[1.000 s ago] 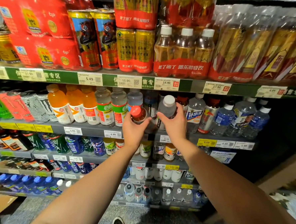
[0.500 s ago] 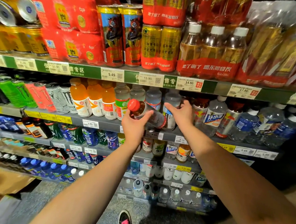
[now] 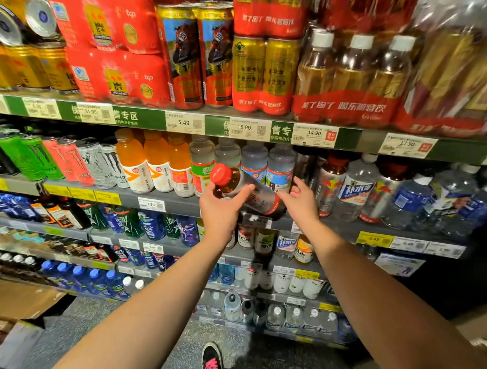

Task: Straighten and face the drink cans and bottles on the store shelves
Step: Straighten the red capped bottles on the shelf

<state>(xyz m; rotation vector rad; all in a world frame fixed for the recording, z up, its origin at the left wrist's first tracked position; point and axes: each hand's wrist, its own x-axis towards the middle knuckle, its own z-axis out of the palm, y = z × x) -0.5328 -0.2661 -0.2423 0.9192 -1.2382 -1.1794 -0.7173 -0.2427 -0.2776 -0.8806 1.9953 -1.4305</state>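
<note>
- Clear plastic-wrapped gold bottle packs [image 3: 466, 64] top right: blurred, cut by edge.
- Small white price tags [image 3: 408, 245]: print unreadable.
- Red-capped amber bottle [image 3: 243, 188]: label partly hidden behind left hand [image 3: 221, 208].

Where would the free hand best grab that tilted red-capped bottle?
Probably its lower body, from the right. The red-capped bottle lies tilted, cap up-left, with the left hand already around its upper part; the open right hand waits beside the bare lower end.
</note>
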